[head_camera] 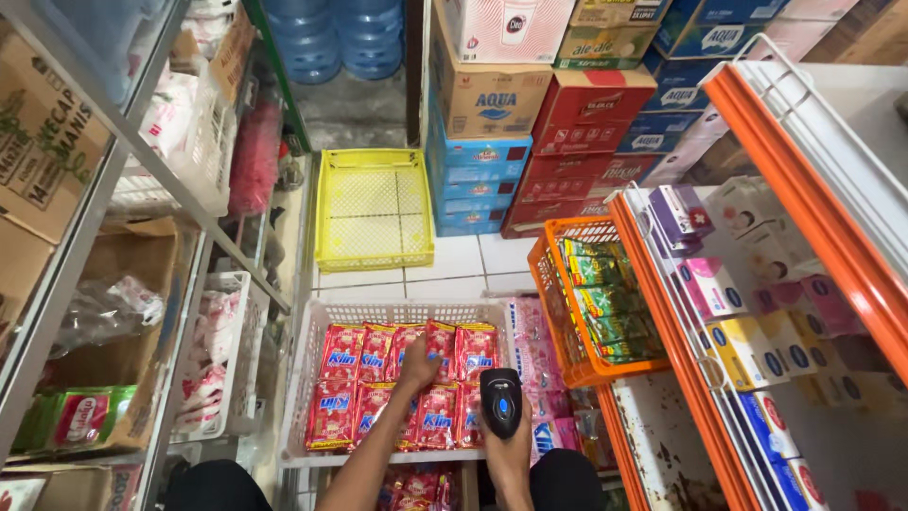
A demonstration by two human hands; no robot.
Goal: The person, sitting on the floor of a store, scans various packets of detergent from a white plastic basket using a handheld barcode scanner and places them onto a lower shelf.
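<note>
The left hand (416, 364) presses closed fingers among the red sachets (397, 383) filling the white basket (307, 378) on the floor; tugging one could spill its neighbours. The right hand (508, 440) grips a black scanner (500, 402) over the basket's right edge; a loose hold might drop it.

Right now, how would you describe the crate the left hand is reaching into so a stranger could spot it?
On the tiled floor between the metal shelving and the orange-framed rack sits a white plastic crate. The left hand rests on the red sachets that fill it. Unlike the empty yellow crate beyond, it is white and full.
</note>
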